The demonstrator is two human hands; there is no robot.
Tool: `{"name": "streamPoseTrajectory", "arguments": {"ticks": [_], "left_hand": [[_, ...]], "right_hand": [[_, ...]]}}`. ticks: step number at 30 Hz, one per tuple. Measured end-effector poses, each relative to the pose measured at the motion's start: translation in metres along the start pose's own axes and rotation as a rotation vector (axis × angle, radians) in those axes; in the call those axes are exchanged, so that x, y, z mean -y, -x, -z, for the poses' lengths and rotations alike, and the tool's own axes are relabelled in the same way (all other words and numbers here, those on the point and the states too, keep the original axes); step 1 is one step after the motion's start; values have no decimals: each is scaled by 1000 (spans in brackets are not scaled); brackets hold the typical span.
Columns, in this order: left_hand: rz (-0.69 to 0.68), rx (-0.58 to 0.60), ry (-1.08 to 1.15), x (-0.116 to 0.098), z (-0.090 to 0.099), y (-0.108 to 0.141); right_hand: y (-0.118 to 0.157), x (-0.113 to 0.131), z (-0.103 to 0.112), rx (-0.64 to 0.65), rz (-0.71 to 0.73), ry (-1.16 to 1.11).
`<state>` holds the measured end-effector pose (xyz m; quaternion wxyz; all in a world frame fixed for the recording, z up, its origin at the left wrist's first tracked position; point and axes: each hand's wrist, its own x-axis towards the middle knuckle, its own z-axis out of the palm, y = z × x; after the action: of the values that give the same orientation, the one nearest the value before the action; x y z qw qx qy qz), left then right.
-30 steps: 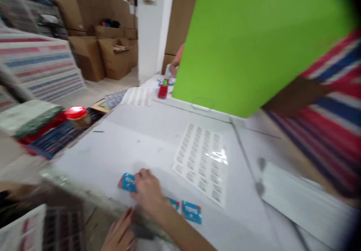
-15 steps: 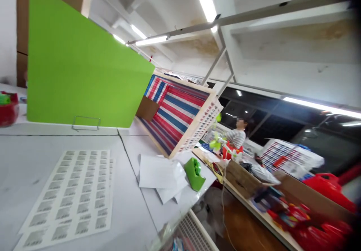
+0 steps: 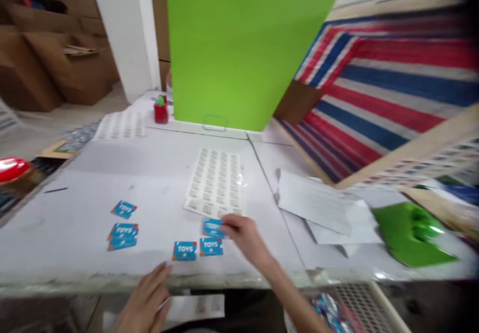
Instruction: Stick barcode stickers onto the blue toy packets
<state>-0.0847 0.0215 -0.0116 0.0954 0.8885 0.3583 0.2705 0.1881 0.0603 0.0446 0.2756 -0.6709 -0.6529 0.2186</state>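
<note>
My right hand [image 3: 243, 236] pinches a small blue card [image 3: 212, 227] just above another blue card marked TOYS [image 3: 211, 247]. A similar card [image 3: 184, 251] lies left of that one. Farther left are a single card [image 3: 124, 209] and some overlapping cards [image 3: 123, 236]. At the table's front edge, my left hand [image 3: 145, 298] is partly closed around what looks like a white label sheet [image 3: 198, 307], which hangs below table level; its grip is partly hidden. A sheet of printed labels [image 3: 215, 181] lies flat beyond the right hand.
An upright green board [image 3: 239, 49] stands at the back, near a red cup [image 3: 160, 111]. White papers [image 3: 318, 203] and a green tape dispenser [image 3: 407, 233] are on the right, below a striped-lined crate [image 3: 381, 98]. Another label sheet [image 3: 121, 125] lies back left.
The view has swung left and down to the table. Both hands and the blue cards are now visible; neither showed earlier. The far room and other person have left view.
</note>
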Motion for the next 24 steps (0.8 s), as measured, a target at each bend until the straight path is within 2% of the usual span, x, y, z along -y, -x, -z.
{"name": "streamPoseTrajectory", "arguments": {"ticks": [2,5,7,10,14,17,21,24], "left_hand": [[0,130,14,-13,0,-6],[6,256,69,-35,-9,-32],[-4,319,76,-46,-15,-48],[7,383,53,-53,-24,-62],[32,431,67,-55,-32,-67],[46,453,75,-56,-33,-67],[41,489,71,-58,-28,-67],[28,488,62,-61,-25,-65]], "right_hand": [[15,-26,10,77,-38,-42],[35,-61,26,95,-86,-45],[42,-73,23,88,-99,-38],[43,-76,5,53,-95,-8],[49,-74,-12,-40,-54,57],[56,-69,-14,-62,11,71],[60,-68,-16,8,176,147],[61,-77,-11,-20,181,228]]}}
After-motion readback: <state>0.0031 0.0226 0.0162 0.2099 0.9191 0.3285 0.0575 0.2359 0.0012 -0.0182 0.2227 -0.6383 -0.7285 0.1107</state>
